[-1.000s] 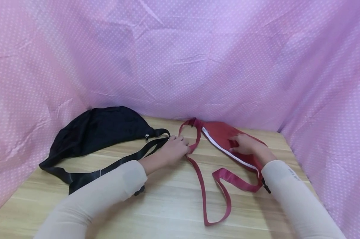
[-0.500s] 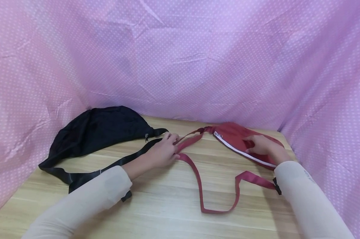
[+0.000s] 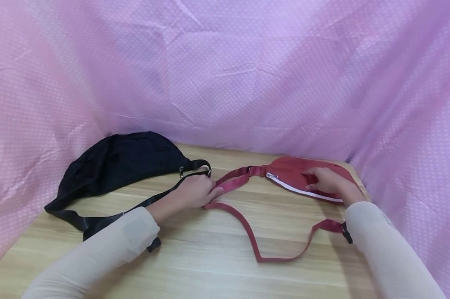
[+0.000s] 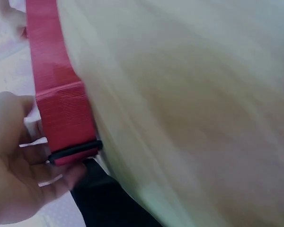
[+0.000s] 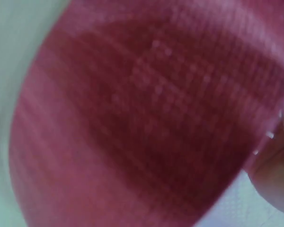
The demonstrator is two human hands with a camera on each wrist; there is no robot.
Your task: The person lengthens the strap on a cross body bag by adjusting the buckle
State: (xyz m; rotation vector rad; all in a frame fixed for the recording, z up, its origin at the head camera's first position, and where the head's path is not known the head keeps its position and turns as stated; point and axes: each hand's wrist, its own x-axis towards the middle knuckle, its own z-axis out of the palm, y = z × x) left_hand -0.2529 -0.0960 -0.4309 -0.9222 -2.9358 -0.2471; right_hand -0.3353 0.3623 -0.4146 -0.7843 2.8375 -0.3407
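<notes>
A red waist bag [image 3: 288, 168] with a white zipper lies at the right of the table in the head view. My right hand [image 3: 324, 182] pinches its cloth near the right end; the red cloth fills most of the right wrist view, with part of the hand [image 5: 277, 177] at its edge. My left hand [image 3: 195, 190] holds the bag's red strap [image 3: 234, 178] near the middle of the table. In the left wrist view, fingers lie behind the strap [image 4: 64, 99] beside a black slider [image 4: 75, 151]. Left of it rests a black waist bag [image 3: 124, 164].
A loose length of red strap [image 3: 255, 245] loops toward the front and ends near a black buckle [image 3: 346, 233]. The black bag's strap [image 3: 69, 216] runs under my left forearm. Pink dotted cloth [image 3: 225, 74] hangs around the wooden table [image 3: 210, 270].
My left hand has moved left and slightly nearer with the strap, drawing it straighter. My right hand has shifted right with the red bag, which now lies flatter. The black bag stays almost still.
</notes>
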